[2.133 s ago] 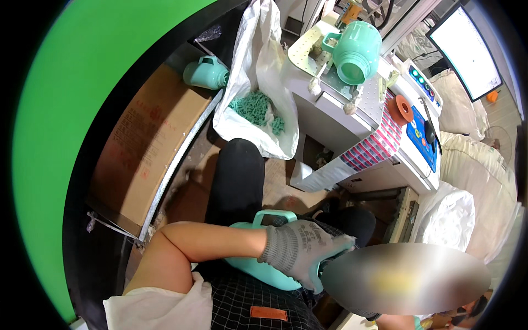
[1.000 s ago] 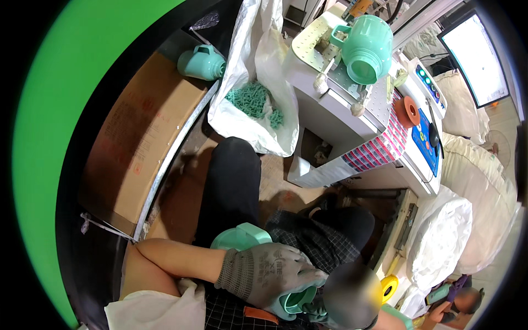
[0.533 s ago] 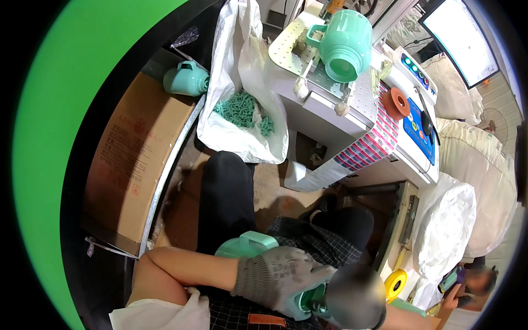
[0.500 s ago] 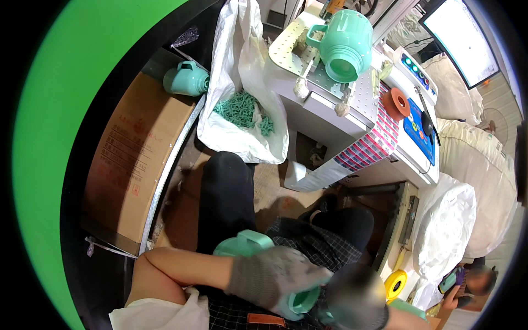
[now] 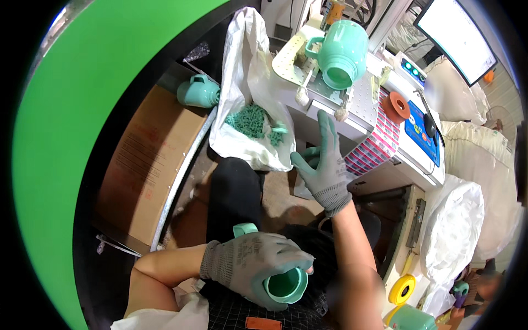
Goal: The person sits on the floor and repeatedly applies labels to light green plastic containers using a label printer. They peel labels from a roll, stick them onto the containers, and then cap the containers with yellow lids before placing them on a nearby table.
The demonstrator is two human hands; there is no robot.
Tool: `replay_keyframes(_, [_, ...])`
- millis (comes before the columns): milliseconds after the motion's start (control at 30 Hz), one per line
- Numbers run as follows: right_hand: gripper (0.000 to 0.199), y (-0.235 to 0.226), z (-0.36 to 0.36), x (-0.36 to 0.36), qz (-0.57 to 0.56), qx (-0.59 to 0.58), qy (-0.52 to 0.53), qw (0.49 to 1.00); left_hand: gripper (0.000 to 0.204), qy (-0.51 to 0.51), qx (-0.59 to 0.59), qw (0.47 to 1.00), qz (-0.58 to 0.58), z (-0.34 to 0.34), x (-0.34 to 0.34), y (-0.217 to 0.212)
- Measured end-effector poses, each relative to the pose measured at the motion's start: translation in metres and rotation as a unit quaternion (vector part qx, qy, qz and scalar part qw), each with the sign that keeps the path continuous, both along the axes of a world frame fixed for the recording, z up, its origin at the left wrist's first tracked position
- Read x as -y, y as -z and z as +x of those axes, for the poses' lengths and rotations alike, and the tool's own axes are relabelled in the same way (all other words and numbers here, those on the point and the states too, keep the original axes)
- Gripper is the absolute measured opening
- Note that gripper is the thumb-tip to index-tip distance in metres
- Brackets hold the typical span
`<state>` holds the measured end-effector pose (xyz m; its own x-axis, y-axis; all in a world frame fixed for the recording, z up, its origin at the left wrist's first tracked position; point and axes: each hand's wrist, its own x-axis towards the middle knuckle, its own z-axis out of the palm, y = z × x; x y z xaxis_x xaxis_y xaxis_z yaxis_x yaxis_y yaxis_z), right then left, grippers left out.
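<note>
My left hand (image 5: pixel 250 267), in a grey work glove, is wrapped round a mint-green plastic jug (image 5: pixel 287 286) over my lap. The jug's round mouth is turned up toward me, and its handle (image 5: pixel 245 229) shows beyond the glove. Stretched forward over the floor, my right hand (image 5: pixel 325 175) wears the same kind of glove; its fingers are spread and hold nothing. Left of its fingertips, a blurred pale green scrap (image 5: pixel 279 128) shows over the mouth of a white sack (image 5: pixel 239 60). Curly green plastic scraps (image 5: pixel 248 121) lie inside the sack.
Another mint-green jug (image 5: pixel 344 52) stands on the perforated machine table ahead. A third jug (image 5: pixel 199 92) lies by the cardboard box (image 5: pixel 148 165) at left. On the right are a brown tape roll (image 5: pixel 396 106), a yellow tape roll (image 5: pixel 402 289) and white bags (image 5: pixel 456 231). A co-worker sits far right.
My right hand has left the jug and reached forward, opening out. A pale green scrap now shows over the sack. My left hand still grips the jug, whose mouth has turned further up.
</note>
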<state>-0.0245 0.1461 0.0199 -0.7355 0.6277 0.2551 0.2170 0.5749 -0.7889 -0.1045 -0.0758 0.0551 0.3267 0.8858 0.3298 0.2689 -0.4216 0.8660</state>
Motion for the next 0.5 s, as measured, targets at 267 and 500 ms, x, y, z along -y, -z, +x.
replay_keyframes(267, [0.07,0.051,0.133,0.045,-0.122,-0.09,0.119,0.981,0.08,-0.128,-0.076,0.988,-0.03,-0.007,-0.009,-0.009])
replay_keyframes(500, [0.012,0.014,0.292,0.056,0.001,-0.06,0.305,0.95,0.089,-0.088,0.022,0.987,-0.133,0.013,-0.032,-0.005])
